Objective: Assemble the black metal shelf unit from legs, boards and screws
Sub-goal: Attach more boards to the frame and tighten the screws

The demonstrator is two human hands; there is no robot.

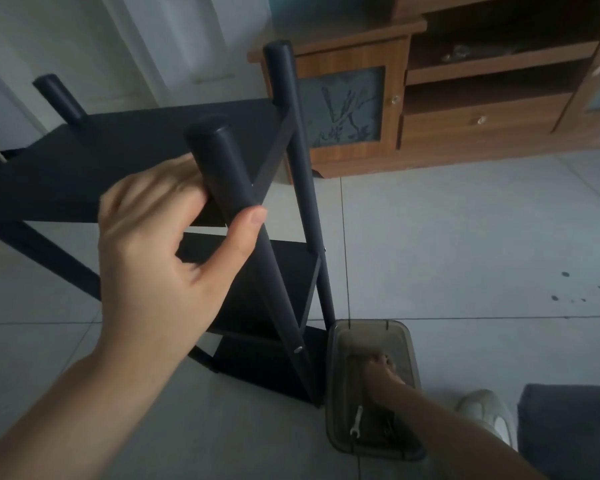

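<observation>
Pale grey tiled floor [465,237] across the frame. Directly on it: black shelf unit [257,306] at centre left, translucent plastic tray [336,393] at lower centre, wooden cabinet [465,133] along the top right, white shoe [489,410] at lower right.

Can't tell what the right hand [383,370] has in the tub [336,393], fingers hidden; shelf unit [84,161] runs off the left edge.
</observation>
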